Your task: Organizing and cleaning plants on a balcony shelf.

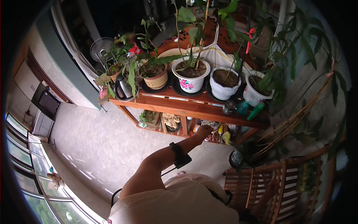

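My left hand (205, 132) reaches down to the lower shelf of a wooden plant stand (167, 103). Its fingers are over a cluster of small items there, and whether they grip anything is hidden. Close beside them are a yellow bottle (220, 129) and a yellow-green bundle (226, 137). Off to the right, my right hand (272, 187) is dim and blurred over a slatted wooden bench (240, 182). I cannot make out whether its fingers are closed.
Potted plants line the stand's top, including a flowered white pot (191, 81) and a tan pot (155, 77). A steel kettle (124, 88) stands at the left end, a green bottle (255, 111) at the right. Long stems (291, 128) arch over the right side.
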Demonstrator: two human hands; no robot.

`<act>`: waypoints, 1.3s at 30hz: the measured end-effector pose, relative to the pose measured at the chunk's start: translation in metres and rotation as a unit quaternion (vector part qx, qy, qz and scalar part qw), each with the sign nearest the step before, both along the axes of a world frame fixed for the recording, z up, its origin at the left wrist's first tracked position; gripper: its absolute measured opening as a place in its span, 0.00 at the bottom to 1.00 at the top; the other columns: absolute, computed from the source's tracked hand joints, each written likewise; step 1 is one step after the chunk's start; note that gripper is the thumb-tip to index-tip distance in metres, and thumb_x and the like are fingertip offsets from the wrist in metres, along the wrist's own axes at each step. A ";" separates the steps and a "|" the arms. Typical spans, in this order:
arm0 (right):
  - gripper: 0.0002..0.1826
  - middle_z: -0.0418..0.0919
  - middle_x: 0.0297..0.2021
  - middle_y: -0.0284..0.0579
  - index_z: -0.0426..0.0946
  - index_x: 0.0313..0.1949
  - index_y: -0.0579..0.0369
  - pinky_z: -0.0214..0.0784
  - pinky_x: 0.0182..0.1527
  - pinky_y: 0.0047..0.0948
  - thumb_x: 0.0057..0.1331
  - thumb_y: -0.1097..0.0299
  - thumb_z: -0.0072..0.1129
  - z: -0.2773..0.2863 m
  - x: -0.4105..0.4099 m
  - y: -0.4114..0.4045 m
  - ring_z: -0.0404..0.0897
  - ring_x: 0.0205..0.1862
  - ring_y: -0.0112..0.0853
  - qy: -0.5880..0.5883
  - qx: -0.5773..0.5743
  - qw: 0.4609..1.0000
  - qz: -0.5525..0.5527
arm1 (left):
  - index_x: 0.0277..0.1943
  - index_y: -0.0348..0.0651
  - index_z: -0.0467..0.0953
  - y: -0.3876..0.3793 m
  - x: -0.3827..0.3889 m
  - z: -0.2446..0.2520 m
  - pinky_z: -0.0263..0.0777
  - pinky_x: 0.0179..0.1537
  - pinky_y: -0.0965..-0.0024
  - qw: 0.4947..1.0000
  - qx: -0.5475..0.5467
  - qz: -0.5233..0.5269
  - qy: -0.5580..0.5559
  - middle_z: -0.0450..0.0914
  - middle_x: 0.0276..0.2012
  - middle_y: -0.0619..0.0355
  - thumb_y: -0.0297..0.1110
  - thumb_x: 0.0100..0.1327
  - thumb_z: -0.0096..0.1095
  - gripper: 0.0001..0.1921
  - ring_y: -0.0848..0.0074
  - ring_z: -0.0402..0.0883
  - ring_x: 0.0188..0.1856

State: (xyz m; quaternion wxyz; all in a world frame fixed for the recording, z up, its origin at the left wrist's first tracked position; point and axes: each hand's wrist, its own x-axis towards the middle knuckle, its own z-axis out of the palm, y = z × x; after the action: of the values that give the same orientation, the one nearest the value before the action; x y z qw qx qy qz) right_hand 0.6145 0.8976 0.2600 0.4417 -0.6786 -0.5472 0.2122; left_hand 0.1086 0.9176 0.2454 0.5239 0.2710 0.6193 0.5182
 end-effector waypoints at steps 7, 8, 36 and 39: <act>0.13 0.69 0.24 0.33 0.74 0.45 0.57 0.56 0.22 0.21 0.68 0.65 0.44 -0.025 -0.013 -0.006 0.63 0.21 0.19 0.071 0.003 0.997 0.018 | 0.41 0.38 0.74 -0.023 -0.051 -0.015 0.71 0.23 0.76 0.999 0.006 0.029 -0.021 0.78 0.23 0.58 0.38 0.60 0.58 0.13 0.78 0.77 0.22; 0.13 0.69 0.24 0.33 0.74 0.45 0.57 0.56 0.22 0.21 0.68 0.65 0.44 -0.042 0.001 -0.003 0.63 0.21 0.19 0.069 0.007 0.998 0.012 | 0.41 0.39 0.74 -0.023 -0.053 -0.017 0.71 0.23 0.76 0.999 0.008 0.023 -0.024 0.78 0.23 0.58 0.38 0.60 0.58 0.12 0.78 0.77 0.22; 0.05 0.67 0.25 0.28 0.72 0.38 0.47 0.55 0.23 0.15 0.66 0.64 0.51 -0.008 -0.188 -0.089 0.62 0.23 0.15 0.217 -0.063 0.973 0.049 | 0.33 0.43 0.74 -0.152 -0.169 -0.048 0.69 0.24 0.77 0.993 -0.048 0.075 -0.078 0.75 0.21 0.61 0.43 0.60 0.59 0.12 0.79 0.77 0.23; 0.11 0.62 0.18 0.29 0.70 0.30 0.51 0.52 0.17 0.20 0.68 0.61 0.45 -0.019 -0.160 -0.098 0.58 0.16 0.16 0.180 -0.016 0.982 0.059 | 0.33 0.42 0.75 -0.147 -0.155 -0.044 0.69 0.23 0.78 0.993 -0.047 0.059 -0.091 0.75 0.21 0.61 0.43 0.60 0.60 0.12 0.79 0.77 0.22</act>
State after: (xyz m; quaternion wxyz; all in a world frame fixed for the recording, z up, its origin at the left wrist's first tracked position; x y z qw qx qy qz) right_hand 0.4542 0.7996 0.2407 0.5083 -0.6028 -0.4947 0.3655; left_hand -0.0469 0.7705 0.2012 0.5591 0.1605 0.6076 0.5408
